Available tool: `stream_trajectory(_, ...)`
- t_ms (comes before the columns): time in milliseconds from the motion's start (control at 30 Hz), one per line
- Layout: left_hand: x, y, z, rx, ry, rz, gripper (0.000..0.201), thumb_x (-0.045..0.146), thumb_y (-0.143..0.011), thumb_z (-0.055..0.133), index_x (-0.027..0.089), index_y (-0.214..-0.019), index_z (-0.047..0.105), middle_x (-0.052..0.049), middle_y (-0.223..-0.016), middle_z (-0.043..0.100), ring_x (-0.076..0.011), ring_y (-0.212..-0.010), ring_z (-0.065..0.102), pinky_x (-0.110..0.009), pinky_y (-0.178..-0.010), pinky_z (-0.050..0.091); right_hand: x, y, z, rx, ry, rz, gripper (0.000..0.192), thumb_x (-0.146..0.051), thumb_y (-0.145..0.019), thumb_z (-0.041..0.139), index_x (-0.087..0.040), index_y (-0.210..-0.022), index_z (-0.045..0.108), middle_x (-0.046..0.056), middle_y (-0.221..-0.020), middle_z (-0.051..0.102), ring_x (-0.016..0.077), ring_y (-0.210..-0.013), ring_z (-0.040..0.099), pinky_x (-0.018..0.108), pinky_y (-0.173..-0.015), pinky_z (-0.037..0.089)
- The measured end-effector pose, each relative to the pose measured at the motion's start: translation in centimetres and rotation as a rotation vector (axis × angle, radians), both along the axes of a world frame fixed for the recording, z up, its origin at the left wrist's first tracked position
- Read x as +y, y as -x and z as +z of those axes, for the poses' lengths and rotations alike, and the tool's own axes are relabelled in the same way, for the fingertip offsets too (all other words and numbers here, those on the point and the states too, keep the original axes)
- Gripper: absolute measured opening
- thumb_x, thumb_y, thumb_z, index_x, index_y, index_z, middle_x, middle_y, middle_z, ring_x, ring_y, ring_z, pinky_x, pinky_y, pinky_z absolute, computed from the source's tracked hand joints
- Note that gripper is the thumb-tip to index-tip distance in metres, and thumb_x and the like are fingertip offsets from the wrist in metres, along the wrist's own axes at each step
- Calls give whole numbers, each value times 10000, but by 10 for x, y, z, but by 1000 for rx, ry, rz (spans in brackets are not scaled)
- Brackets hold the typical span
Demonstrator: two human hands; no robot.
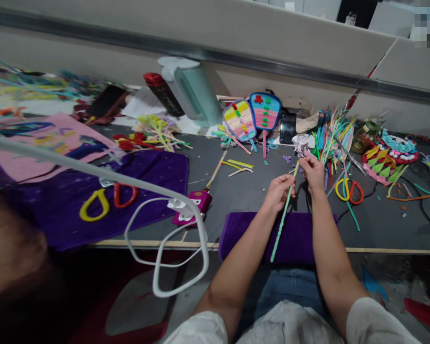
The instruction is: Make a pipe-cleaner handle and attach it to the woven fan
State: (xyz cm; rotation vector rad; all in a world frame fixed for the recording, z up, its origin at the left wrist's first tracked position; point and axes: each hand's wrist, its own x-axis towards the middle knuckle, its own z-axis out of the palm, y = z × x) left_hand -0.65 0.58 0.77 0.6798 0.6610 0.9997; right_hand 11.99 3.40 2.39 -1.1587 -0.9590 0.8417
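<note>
A pale lilac flower, seemingly of pipe cleaners, tops a long light-green twisted stem that slants down toward me. The fingers of my left hand are closed around the stem partway along. My right hand pinches its upper end, just under the flower; its fingertips hide part of the join. Below the hands, a folded purple cloth lies at the table's front edge. Scissors with yellow and red handles rest right of my right hand. Small purple bits are scattered left of the flower.
Behind stand two striped fan-shaped crafts, a kettle and a bundle of coloured pipe cleaners. At left are another scissors, a magenta power strip and a white cable crossing the foreground. A blurred person is at far left.
</note>
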Motion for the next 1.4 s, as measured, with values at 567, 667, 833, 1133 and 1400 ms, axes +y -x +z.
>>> stream_trajectory(567, -4, 1, 4, -260, 32, -277, 352, 281, -628, 824, 138, -752, 527, 77, -579, 441, -6, -380, 344, -145, -355, 286, -2, 10, 4, 398, 130, 316, 309, -400, -629, 755, -191, -646, 528, -65, -541, 403, 45, -454, 295, 182, -377, 166)
stream_trajectory(667, -5, -2, 3, -64, -10, -130, 382, 387, -635, 807, 150, -759, 533, 59, -593, 498, -45, -410, 432, -180, -395, 373, 1, 9, 1, 251, 88, 120, 332, -422, -639, 739, -195, -614, 497, -83, -509, 357, 48, -452, 254, 201, -395, 186)
stream_trajectory(833, -7, -6, -3, 434, -283, 265, 302, 393, -667, 761, 158, -694, 573, 56, -540, 512, -68, -437, 457, -196, -464, 391, 3, 5, -2, -6, 7, -88, 350, -456, -683, 695, -186, -580, 498, -69, -529, 414, 64, -513, 335, 213, -459, 274)
stream_trajectory(1133, -4, -5, -13, 602, -361, 307, 220, 360, -756, 666, 164, -689, 592, 51, -534, 523, -88, -431, 518, -190, -456, 359, 0, 7, 2, 248, 171, 76, 278, -376, -626, 752, -179, -619, 555, -90, -472, 386, 36, -428, 265, 185, -372, 163)
stream_trajectory(1400, 0, 3, -1, 12, -55, -72, 400, 397, -592, 826, 143, -720, 545, 52, -541, 505, -59, -388, 445, -194, -393, 367, 0, 1, 3, 481, 196, 299, 326, -343, -580, 810, -175, -666, 544, -78, -544, 424, 21, -449, 326, 131, -342, 174)
